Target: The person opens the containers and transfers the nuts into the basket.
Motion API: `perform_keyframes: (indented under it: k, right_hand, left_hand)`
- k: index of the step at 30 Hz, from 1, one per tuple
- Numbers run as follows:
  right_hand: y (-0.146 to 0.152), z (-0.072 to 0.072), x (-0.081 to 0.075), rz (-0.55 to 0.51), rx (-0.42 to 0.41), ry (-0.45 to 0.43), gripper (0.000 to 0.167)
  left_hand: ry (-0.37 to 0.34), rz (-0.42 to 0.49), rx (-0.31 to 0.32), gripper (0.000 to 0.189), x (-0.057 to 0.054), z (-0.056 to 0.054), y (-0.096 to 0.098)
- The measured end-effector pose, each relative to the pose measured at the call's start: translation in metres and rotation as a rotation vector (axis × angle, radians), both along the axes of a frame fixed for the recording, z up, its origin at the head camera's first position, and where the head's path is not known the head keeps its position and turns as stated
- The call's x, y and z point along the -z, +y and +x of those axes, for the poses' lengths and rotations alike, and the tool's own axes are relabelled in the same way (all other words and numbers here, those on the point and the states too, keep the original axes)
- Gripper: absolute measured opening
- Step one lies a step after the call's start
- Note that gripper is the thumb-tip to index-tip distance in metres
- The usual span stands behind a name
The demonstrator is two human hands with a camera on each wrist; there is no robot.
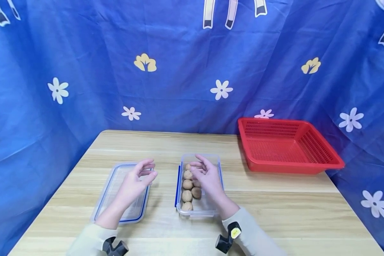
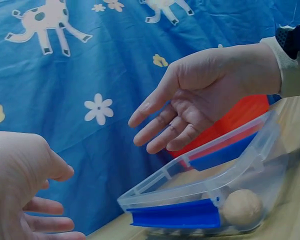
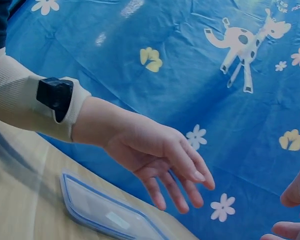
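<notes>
A clear plastic food container (image 1: 208, 206) with blue side clips stands at the middle of the table. Several walnuts (image 1: 187, 185) lie inside it, in a column along the left wall with others beside them. My right hand (image 1: 209, 177) hovers over the container, its fingers loosely bent and holding nothing; it hides some of the contents. My left hand (image 1: 136, 185) is above the container's lid (image 1: 134, 209), a clear panel with a blue seal that lies flat on the table. Its fingers are relaxed and hold nothing.
A red perforated plastic basket (image 1: 288, 149) stands at the back right, its front right corner jutting past the table's edge. A blue patterned cloth (image 1: 179, 89) hangs behind and beside the wooden table (image 1: 275, 213).
</notes>
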State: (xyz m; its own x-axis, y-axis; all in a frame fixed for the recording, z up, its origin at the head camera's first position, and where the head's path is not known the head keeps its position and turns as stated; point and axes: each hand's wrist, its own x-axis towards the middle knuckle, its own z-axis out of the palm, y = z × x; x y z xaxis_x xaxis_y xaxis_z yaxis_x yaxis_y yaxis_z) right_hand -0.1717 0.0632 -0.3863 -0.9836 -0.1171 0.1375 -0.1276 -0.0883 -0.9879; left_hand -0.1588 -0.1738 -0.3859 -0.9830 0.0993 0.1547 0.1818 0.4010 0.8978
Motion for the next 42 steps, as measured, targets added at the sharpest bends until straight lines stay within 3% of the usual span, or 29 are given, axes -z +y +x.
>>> perform_keyframes:
  k: [4, 6, 14, 19, 25, 28, 33, 38, 42]
  right_hand:
    - [0.010, -0.002, 0.001, 0.014, -0.002, -0.005, 0.054]
    - [0.015, -0.003, 0.002, 0.070, 0.006, 0.003, 0.053]
    - [0.036, -0.013, 0.012, 0.301, 0.011, 0.150, 0.047]
    - [0.046, -0.023, 0.017, 0.426, -0.086, 0.210, 0.044]
    - [0.056, -0.039, 0.024, 0.597, -0.265, 0.327, 0.043]
    - [0.057, -0.045, 0.024, 0.686, -0.317, 0.370, 0.038]
    - [0.054, -0.049, 0.021, 0.847, -0.342, 0.358, 0.039]
    - [0.052, -0.054, 0.020, 0.945, -0.388, 0.316, 0.042]
    - [0.051, -0.059, 0.018, 1.011, -0.432, 0.332, 0.040]
  left_hand:
    - [0.011, -0.015, 0.017, 0.048, 0.000, 0.003, 0.007]
    - [0.011, -0.027, 0.023, 0.048, 0.001, 0.003, 0.011]
    - [-0.003, -0.041, 0.059, 0.046, 0.010, -0.001, 0.028]
    - [-0.014, -0.046, 0.069, 0.046, 0.017, -0.004, 0.039]
    - [-0.081, 0.009, 0.087, 0.053, 0.027, -0.005, 0.050]
    - [-0.108, 0.024, 0.085, 0.055, 0.030, -0.005, 0.052]
    - [-0.106, 0.057, 0.089, 0.053, 0.037, -0.007, 0.053]
    - [-0.117, 0.071, 0.081, 0.051, 0.041, -0.007, 0.055]
    - [-0.125, 0.091, 0.079, 0.050, 0.045, -0.007, 0.056]
